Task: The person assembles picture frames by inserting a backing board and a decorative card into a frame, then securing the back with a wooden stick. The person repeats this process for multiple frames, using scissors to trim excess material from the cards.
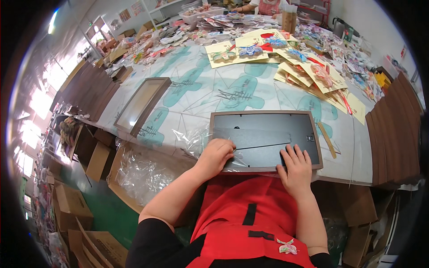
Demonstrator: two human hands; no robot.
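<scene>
A brown picture frame point(263, 129) lies face down at the table's near edge, its dark backing board up. My left hand point(216, 156) is at its lower left part, fingers curled in on clear plastic film point(194, 140) that spreads over the left side. The fingertips partly hide what they pinch. Flat on the backing, at the lower right, rests my right hand point(295, 167) with its fingers apart and nothing in them. A thin wooden stick point(327, 140) lies just right of the frame.
Another frame point(154, 105) lies to the left. Brown frames are stacked at the left point(85, 89) and right point(395, 134). Cream cards point(321, 73) with colourful ornaments are piled at the back. Below the left edge stands a carton point(116, 172) of crumpled film. A person point(268, 6) sits across.
</scene>
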